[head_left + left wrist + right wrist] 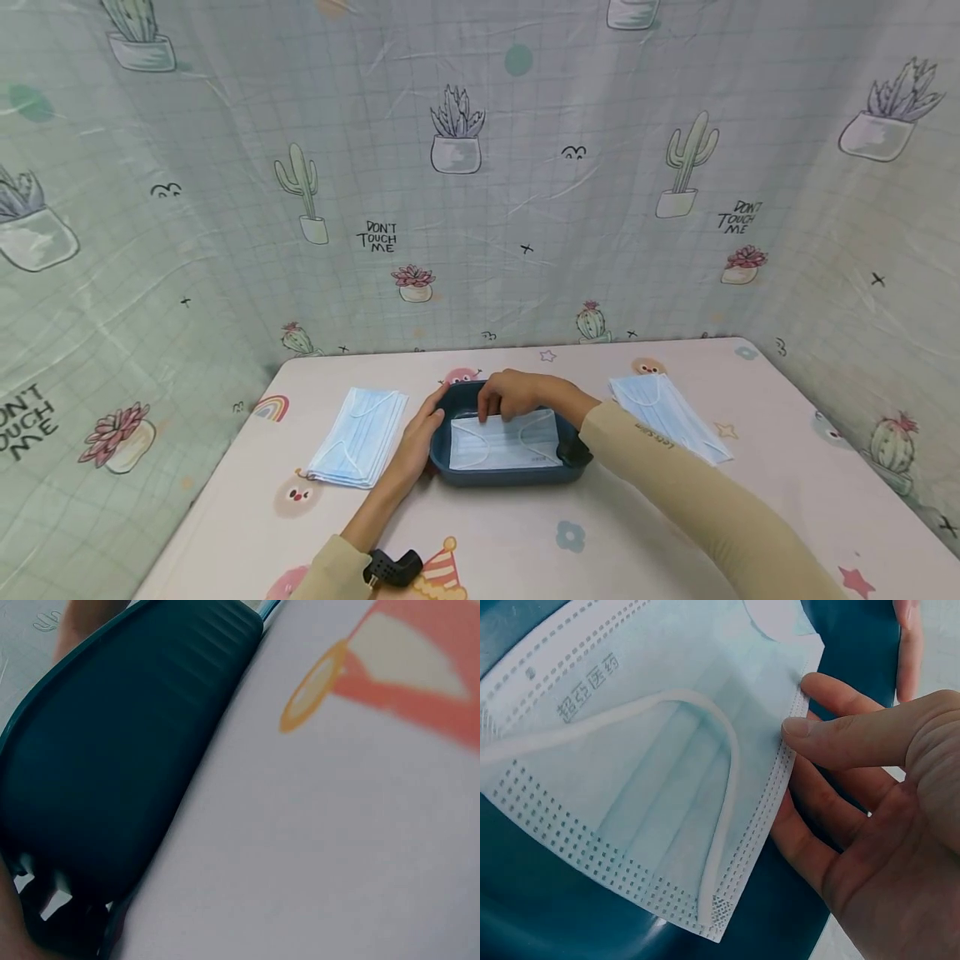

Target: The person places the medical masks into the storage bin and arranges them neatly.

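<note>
A dark blue plastic basket (510, 477) stands in the middle of the table. My left hand (416, 437) holds its left side, with fingertips at the rim. My right hand (517, 393) reaches over the basket and pinches the far edge of a light blue face mask (502, 446). In the right wrist view the thumb (840, 741) lies on top of the mask's edge and the fingers are beneath. White ear loops and printed characters show on this mask. The left wrist view mostly shows the basket's outer wall (127, 742).
On the left lies a stack of blue face masks (360, 437); more face masks (671, 417) lie to the right, behind my right sleeve (675, 475). The tablecloth (525, 550) has cartoon prints. A cactus-printed curtain (510, 208) rises behind the table and along both sides.
</note>
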Tool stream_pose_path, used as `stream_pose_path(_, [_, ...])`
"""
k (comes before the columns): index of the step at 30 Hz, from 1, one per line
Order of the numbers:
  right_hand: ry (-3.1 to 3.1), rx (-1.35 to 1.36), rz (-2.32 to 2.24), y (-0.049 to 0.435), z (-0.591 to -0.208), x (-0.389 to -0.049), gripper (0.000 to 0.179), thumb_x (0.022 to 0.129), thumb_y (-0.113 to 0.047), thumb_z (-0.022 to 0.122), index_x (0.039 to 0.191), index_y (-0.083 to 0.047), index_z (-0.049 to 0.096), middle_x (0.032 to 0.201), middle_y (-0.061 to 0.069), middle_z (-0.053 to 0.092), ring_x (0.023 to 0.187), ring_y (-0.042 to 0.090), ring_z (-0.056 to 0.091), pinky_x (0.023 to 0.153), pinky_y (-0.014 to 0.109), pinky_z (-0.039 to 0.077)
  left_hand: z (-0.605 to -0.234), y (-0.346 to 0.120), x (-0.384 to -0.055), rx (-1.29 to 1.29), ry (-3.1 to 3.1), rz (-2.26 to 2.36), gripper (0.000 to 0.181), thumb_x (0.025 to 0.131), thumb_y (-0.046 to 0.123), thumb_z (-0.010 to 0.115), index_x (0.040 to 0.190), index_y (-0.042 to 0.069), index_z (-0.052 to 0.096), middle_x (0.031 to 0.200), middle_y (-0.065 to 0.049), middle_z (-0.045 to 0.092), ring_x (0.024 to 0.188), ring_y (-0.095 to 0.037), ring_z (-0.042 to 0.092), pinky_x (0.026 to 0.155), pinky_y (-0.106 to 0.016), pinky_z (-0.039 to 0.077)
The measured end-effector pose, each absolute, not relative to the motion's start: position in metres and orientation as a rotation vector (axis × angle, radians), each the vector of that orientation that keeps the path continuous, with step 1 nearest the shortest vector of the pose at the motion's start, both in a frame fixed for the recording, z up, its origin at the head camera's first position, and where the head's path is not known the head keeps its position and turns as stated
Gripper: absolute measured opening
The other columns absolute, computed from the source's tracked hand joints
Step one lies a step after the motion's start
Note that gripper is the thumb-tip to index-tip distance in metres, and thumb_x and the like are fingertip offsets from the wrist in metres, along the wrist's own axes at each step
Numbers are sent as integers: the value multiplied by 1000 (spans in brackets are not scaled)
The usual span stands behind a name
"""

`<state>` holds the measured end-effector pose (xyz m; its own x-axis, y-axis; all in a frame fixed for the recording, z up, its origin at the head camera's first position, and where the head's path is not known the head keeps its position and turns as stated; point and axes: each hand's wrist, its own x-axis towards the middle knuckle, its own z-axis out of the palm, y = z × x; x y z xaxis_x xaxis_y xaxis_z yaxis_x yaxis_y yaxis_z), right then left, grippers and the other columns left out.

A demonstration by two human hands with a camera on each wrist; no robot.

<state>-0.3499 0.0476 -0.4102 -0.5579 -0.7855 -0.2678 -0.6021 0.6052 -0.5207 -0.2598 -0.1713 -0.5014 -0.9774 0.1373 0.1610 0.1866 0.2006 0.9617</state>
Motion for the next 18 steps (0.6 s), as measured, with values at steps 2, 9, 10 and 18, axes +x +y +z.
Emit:
stream_pose_path(2, [2358,-1094,-510,47,-411,-350,42,82,19,61,103,-13,79,106,5,76,97,17,68,86,31,56,-502,-171,-260,-317,-2406,-1934,52,112,28,33,164,23,31,171,3,28,162,-28,15,130,-60,8])
stream_pose_path(9, [2363,-1065,-479,49,-415,-351,40,84,16,63,103,-15,79,105,2,76,92,11,64,88,33,57,-502,-168,-258,-291,-2418,-1926,52,112,29,33,164,23,32,171,0,28,162,-30,17,130,-61,8])
stream_pose_path(10, [2360,-1066,-484,49,-415,-351,39,84,16,63,103,-15,79,105,2,76,92,11,65,88,34,58,-503,-168,-259,-291,-2419,-1916,52,112,29,33,164,23,32,171,-1,28,162,-31,17,129,-62,8])
stream_pose_path(18, [2335,-1064,-504,46,-411,-350,33,86,11,67,107,-12,78,109,4,77,98,13,68,92,36,59,-502,-171,-259,-287,-2409,-1916,52,112,27,33,164,21,32,171,-1,30,161,-30,18,130,-61,9])
